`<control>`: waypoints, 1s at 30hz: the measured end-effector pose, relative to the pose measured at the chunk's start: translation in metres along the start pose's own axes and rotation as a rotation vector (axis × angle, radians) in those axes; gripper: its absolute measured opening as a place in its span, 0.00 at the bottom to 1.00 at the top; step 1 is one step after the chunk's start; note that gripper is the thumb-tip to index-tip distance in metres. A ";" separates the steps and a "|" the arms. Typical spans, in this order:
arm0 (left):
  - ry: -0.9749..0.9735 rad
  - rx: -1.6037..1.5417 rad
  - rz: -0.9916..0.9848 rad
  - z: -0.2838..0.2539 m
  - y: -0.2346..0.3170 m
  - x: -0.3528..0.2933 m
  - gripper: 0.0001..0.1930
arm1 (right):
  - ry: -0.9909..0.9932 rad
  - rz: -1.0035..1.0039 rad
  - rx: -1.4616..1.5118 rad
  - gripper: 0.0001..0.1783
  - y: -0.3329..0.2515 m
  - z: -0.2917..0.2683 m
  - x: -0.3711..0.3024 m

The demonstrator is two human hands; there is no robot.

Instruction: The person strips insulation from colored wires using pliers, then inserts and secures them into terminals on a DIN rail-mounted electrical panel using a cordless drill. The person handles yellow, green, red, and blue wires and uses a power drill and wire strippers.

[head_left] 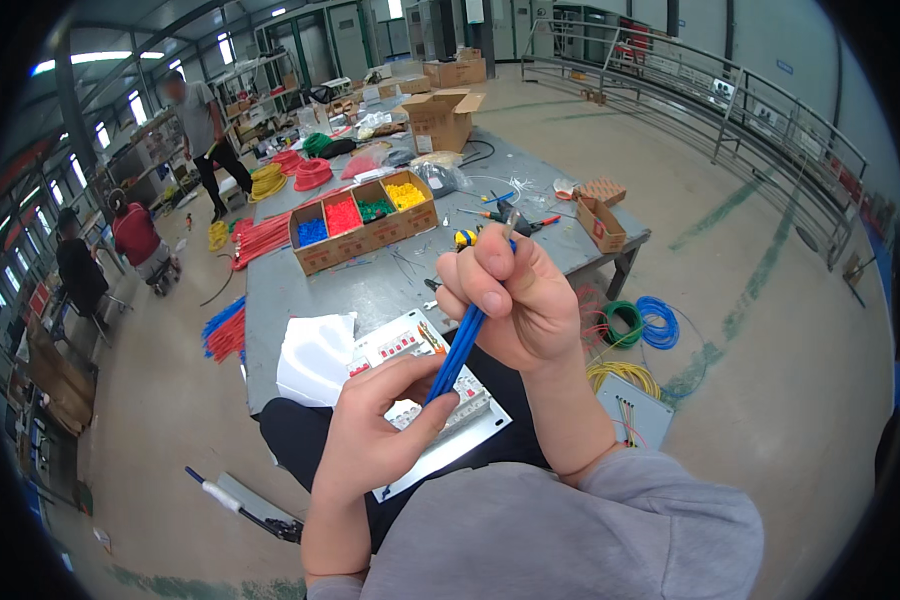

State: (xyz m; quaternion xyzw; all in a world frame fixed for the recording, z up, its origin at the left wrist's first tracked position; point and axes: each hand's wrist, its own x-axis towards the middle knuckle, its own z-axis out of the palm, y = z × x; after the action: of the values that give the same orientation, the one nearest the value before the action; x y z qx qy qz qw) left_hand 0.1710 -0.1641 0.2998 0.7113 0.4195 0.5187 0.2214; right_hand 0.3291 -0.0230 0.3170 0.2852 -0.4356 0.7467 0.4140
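A bundle of blue wires (457, 355) slants upward between my two hands. My left hand (385, 412) is closed around its lower part, thumb on the near side. Higher up, my right hand (505, 290) pinches the top of the bundle, where a short pale tip sticks out above the fingers. Beneath them a white panel (480, 432) with rows of electrical breakers and terminals (460, 425) rests on my lap against the table edge. My hands and the wires hide part of it.
On the grey table (270, 310) stands a cardboard box (365, 243) with blue, red, green and yellow small parts in compartments. White paper (315, 360) lies left of the panel. Tools (510, 212), an open carton (440, 120) and wire coils (658, 322) on the floor surround me. People (205, 125) are at far left.
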 end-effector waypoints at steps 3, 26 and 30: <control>-0.084 -0.015 -0.046 -0.008 0.009 0.003 0.15 | -0.037 -0.017 -0.014 0.17 -0.001 -0.002 -0.005; -0.193 -0.253 -0.239 -0.016 -0.023 -0.003 0.08 | 0.030 0.018 -0.058 0.14 0.006 -0.007 -0.026; -0.159 -0.288 -0.399 -0.014 -0.022 -0.006 0.05 | 0.045 0.004 -0.017 0.16 0.009 -0.015 -0.030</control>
State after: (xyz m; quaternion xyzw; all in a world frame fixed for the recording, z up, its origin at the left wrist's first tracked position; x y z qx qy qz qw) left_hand 0.1492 -0.1586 0.2847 0.6139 0.4547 0.4618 0.4507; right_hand 0.3348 -0.0234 0.2825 0.2637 -0.4330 0.7501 0.4247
